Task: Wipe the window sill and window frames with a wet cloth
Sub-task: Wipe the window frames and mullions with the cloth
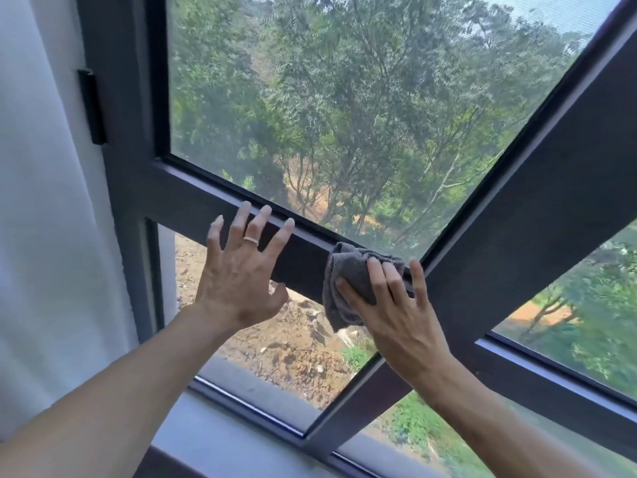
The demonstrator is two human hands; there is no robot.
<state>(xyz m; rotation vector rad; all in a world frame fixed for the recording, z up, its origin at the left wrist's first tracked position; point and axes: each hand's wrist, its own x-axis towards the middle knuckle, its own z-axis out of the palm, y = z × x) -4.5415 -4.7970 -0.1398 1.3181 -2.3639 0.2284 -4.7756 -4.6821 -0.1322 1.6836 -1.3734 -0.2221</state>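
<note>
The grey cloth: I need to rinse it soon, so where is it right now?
In the head view the grey cloth is right of centre, pressed by the right hand against the dark horizontal frame bar, with the left hand flat on the bar beside it.

The left hand (238,274) lies flat on the window frame's crossbar (193,198), at 9 o'clock from the cloth (348,281). The right hand (396,312) presses on the cloth, against the crossbar just beside the mullion (517,215). The window sill (220,439) lies at 6 o'clock, a curtain (38,219) at 9.
</note>
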